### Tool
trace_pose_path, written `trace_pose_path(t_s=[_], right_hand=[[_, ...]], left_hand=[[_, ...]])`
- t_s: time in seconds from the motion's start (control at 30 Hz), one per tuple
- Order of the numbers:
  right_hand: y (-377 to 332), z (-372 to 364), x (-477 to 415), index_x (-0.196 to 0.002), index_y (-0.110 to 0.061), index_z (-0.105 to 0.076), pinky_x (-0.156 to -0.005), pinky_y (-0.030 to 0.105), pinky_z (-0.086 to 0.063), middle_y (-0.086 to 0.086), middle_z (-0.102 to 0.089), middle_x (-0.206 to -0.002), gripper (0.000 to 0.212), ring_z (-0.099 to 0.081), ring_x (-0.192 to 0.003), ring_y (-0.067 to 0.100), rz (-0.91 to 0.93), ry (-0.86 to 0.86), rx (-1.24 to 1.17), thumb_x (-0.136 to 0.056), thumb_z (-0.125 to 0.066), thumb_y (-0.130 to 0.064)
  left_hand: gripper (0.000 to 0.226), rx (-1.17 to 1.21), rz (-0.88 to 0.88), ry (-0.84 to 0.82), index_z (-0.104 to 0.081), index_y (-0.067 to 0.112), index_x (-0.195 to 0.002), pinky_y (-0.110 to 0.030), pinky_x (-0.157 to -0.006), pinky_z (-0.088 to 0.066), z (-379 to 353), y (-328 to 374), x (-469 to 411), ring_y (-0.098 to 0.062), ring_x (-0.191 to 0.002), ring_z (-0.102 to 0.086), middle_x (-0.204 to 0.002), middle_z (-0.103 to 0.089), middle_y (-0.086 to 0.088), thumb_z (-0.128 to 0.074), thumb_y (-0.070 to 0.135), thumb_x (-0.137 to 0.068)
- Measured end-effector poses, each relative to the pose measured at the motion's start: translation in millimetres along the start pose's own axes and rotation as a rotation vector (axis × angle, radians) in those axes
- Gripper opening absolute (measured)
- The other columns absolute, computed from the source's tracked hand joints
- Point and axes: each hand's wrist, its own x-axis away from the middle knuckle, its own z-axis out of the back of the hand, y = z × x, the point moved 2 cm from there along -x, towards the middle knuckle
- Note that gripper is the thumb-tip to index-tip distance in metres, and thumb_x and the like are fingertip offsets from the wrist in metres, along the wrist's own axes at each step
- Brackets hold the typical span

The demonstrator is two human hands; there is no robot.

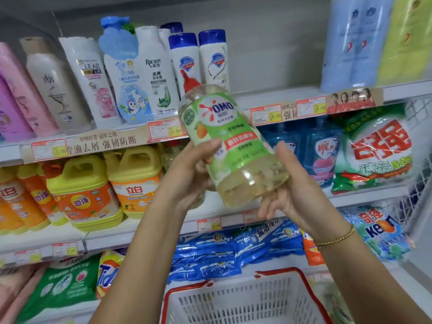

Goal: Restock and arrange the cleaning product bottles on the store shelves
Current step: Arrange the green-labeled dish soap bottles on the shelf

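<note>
Two hands grip one clear OMO detergent bottle [233, 141] in front of the shelves. The left hand [187, 176] wraps its side with the thumb across the green label, and the right hand [292, 197] cups the base, fingers curled beneath. The bottle tilts, its red cap [189, 81] pointing up above the left hand. Yellow-capped dish-soap jugs [86, 190] stand left of the left hand; a white basket [245, 300] sits below both wrists.
</note>
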Motion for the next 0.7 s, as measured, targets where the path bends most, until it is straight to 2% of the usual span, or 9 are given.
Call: trace_pose_path(t_s=[0.03, 0.1, 0.17, 0.23, 0.33, 0.47, 0.53, 0.6, 0.7], right_hand=[[-9, -4, 3, -0.112, -0.010, -0.063, -0.037, 0.021, -0.047, 0.016, -0.071, -0.075, 0.071, -0.060, -0.043, 0.020, 0.008, 0.004, 0.040, -0.078, -0.035, -0.065], [-24, -9, 10, -0.107, -0.008, -0.064, -0.038, 0.022, -0.047, 0.010, -0.068, -0.062, 0.073, -0.059, -0.043, 0.020, 0.028, -0.005, 0.106, -0.076, -0.033, -0.066], [-34, -12, 15, -0.102, -0.008, -0.064, -0.042, 0.023, -0.049, 0.007, -0.068, -0.058, 0.072, -0.061, -0.045, 0.020, 0.030, -0.023, 0.165, -0.075, -0.030, -0.066], [-41, -12, 19, -0.102, -0.010, -0.066, -0.050, 0.027, -0.055, 0.010, -0.071, -0.067, 0.073, -0.067, -0.054, 0.025, 0.030, -0.024, 0.206, -0.076, -0.030, -0.068], [-49, -7, 23, -0.106, -0.014, -0.069, -0.074, 0.040, -0.060, 0.013, -0.074, -0.091, 0.076, -0.072, -0.083, 0.031, 0.016, -0.003, 0.278, -0.073, -0.031, -0.071], [-62, 7, 29, -0.111, -0.017, -0.068, -0.084, 0.039, -0.057, 0.007, -0.073, -0.103, 0.064, -0.069, -0.098, 0.027, -0.061, -0.108, 0.379, -0.072, -0.047, -0.063], [-58, 19, 29, -0.117, -0.014, -0.063, -0.086, 0.038, -0.057, 0.004, -0.072, -0.108, 0.054, -0.070, -0.099, 0.023, -0.099, -0.140, 0.362, -0.074, -0.061, -0.046], [-45, 35, 30, -0.123, -0.012, -0.057, -0.089, 0.036, -0.055, 0.005, -0.071, -0.112, 0.054, -0.068, -0.102, 0.023, -0.111, -0.104, 0.335, -0.074, -0.072, -0.029], [-16, 60, 38, -0.128, -0.017, -0.050, -0.092, 0.036, -0.054, 0.004, -0.069, -0.115, 0.067, -0.067, -0.105, 0.021, -0.086, 0.006, 0.353, -0.067, -0.078, -0.018]], left_hand=[[0.044, 0.069, 0.012, -0.012, -0.061, 0.013, -0.115, -0.048, -0.083, -0.056, 0, 2, -1, -0.024, -0.092, -0.070, -0.099, -0.073, -0.008, -0.069, 0.022, -0.072], [0.066, 0.186, 0.025, -0.077, -0.060, 0.009, -0.121, -0.049, -0.086, -0.054, -4, 8, -3, -0.028, -0.101, -0.068, -0.106, -0.071, -0.012, -0.086, 0.024, -0.062], [0.081, 0.223, 0.031, -0.148, -0.061, 0.008, -0.120, -0.045, -0.085, -0.055, -8, 14, -4, -0.028, -0.101, -0.068, -0.106, -0.071, -0.013, -0.093, 0.026, -0.049], [0.077, 0.242, 0.042, -0.189, -0.065, 0.008, -0.115, -0.043, -0.080, -0.057, -12, 16, -5, -0.026, -0.096, -0.070, -0.102, -0.072, -0.012, -0.094, 0.026, -0.046], [0.067, 0.295, 0.072, -0.203, -0.071, 0.007, -0.106, -0.042, -0.074, -0.058, -18, 14, -5, -0.026, -0.091, -0.071, -0.098, -0.073, -0.012, -0.094, 0.023, -0.045], [0.070, 0.363, 0.100, -0.274, -0.070, 0.005, -0.109, -0.044, -0.072, -0.058, -29, -1, -4, -0.029, -0.093, -0.071, -0.103, -0.072, -0.016, -0.095, 0.017, -0.045], [0.081, 0.300, 0.119, -0.311, -0.062, 0.003, -0.121, -0.045, -0.077, -0.057, -33, -12, -5, -0.031, -0.101, -0.068, -0.113, -0.068, -0.020, -0.094, 0.017, -0.048], [0.098, 0.132, 0.138, -0.338, -0.048, 0.003, -0.136, -0.047, -0.085, -0.054, -36, -24, -8, -0.033, -0.110, -0.063, -0.126, -0.060, -0.021, -0.093, 0.020, -0.051], [0.095, -0.137, 0.143, -0.258, -0.047, 0.007, -0.134, -0.047, -0.088, -0.053, -45, -40, -4, -0.034, -0.112, -0.061, -0.128, -0.061, -0.017, -0.092, 0.024, -0.051]])
